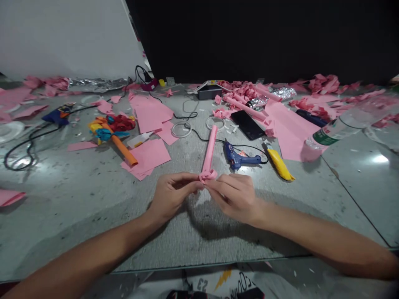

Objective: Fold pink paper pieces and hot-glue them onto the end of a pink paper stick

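A rolled pink paper tube (210, 149) points away from me, with curled pink paper loops (208, 175) at its near end. My left hand (175, 192) pinches the loops from the left between thumb and forefinger. From the right, the fingertips of my right hand (233, 195) are pressed together on the same loops. Both hands are just above the table, their fingertips almost meeting. Just beyond my right hand lies a blue glue gun (240, 157) on its side, its black cable curving around it.
Pink sheets (151, 155) and an orange tube (124, 150) with coloured paper lie left. A black phone (247, 125), yellow packet (279, 164) and plastic bottle (330, 132) are on the right. Pink scraps (240, 92) and a dark box (209, 91) line the back.
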`<action>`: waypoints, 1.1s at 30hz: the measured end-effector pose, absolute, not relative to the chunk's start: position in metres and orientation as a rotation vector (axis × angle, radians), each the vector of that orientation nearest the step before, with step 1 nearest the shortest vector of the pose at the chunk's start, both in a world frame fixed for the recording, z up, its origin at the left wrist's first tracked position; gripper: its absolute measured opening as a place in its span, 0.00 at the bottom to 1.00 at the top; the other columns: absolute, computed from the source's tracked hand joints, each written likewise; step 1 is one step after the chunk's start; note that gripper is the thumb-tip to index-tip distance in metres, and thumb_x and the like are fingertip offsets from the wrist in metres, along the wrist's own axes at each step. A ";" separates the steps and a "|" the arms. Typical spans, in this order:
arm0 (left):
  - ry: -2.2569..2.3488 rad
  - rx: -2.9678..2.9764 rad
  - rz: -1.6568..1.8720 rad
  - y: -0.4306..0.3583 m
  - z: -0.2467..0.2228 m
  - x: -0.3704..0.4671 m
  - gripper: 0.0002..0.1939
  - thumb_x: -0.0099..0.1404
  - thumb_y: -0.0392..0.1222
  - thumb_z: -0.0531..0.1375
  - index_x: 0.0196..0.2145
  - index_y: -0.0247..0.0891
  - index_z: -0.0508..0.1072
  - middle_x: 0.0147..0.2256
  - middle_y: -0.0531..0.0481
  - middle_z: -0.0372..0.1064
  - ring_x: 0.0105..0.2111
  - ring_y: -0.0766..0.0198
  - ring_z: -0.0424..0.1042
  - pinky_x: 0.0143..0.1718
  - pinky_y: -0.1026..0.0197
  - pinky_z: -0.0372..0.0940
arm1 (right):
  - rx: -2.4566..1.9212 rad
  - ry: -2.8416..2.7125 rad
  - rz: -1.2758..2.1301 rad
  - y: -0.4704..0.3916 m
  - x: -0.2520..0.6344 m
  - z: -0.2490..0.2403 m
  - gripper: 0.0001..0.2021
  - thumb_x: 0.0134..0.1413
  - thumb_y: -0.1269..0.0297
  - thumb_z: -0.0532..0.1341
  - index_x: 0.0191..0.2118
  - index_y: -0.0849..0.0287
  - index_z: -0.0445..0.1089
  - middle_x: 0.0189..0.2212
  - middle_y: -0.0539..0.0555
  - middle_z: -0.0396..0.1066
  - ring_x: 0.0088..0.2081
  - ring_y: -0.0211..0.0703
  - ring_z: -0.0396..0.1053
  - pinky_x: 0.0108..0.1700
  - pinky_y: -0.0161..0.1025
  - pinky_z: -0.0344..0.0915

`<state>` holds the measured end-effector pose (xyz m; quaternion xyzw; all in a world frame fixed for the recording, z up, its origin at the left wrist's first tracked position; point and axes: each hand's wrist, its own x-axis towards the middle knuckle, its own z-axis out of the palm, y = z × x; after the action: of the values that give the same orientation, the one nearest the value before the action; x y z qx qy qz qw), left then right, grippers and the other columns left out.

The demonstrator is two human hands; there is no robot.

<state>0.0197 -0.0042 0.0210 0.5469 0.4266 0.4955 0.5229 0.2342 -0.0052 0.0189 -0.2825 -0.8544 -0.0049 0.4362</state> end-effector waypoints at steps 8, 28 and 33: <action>1.015 1.329 1.167 0.003 0.014 0.016 0.10 0.59 0.46 0.77 0.35 0.38 0.88 0.31 0.45 0.84 0.26 0.64 0.79 0.30 0.65 0.76 | -0.742 -2.193 -0.014 -0.008 0.233 0.023 0.06 0.71 0.70 0.63 0.48 0.61 0.77 0.33 0.51 0.81 0.25 0.36 0.70 0.26 0.41 0.60; 1.002 1.396 1.099 0.005 0.011 0.014 0.09 0.62 0.44 0.76 0.39 0.39 0.88 0.34 0.45 0.85 0.32 0.59 0.83 0.37 0.59 0.79 | -0.886 -2.037 0.636 0.004 0.234 0.041 0.09 0.68 0.76 0.60 0.44 0.59 0.77 0.39 0.53 0.77 0.35 0.38 0.72 0.35 0.36 0.66; 0.912 1.383 0.997 0.006 0.009 0.016 0.08 0.64 0.45 0.75 0.38 0.40 0.87 0.37 0.45 0.85 0.37 0.58 0.83 0.42 0.58 0.79 | -0.863 -2.042 0.552 0.003 0.234 0.041 0.08 0.68 0.75 0.60 0.44 0.58 0.76 0.39 0.53 0.77 0.34 0.38 0.71 0.35 0.36 0.66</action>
<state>0.0156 0.0062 0.0089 0.5886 0.3882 0.4243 0.5682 0.2338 0.0028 0.0408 -0.3436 -0.8130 0.2200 0.4155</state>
